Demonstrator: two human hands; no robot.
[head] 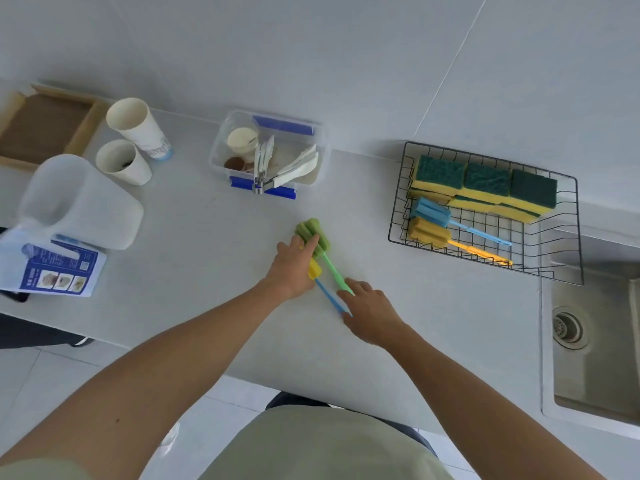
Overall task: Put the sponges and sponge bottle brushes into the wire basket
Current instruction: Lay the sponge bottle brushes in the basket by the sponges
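In the head view, two sponge bottle brushes lie side by side on the white counter (214, 237), about midway along it and near its front edge, well apart from the wire basket (573, 233) that sits at the counter's right end against the sink (595, 344). The left hand (294, 268) rests over the foam heads, fingers loosely curled on the green brush (317, 239) and partly covering the yellow-headed brush (320, 278) with its blue handle. The right hand (370, 308) pinches at the handle ends, fingertips together; whether it has firmly clamped either handle I cannot tell.

The likely trouble: both handles are thin and lie close to crossing, so lifting by the tips alone could let one brush swing or slip free onto the counter or over the front edge. The soft foam gives under the left fingers and offers a poor hold. Dropped carelessly, a handle might poke through the basket's wires.

The basket already holds green-and-yellow sponges (485, 183) packed along its back wall, with a blue brush (431, 213) and a yellow brush (429, 232) lying in front of them, handles pointing right. Room remains along its front edge
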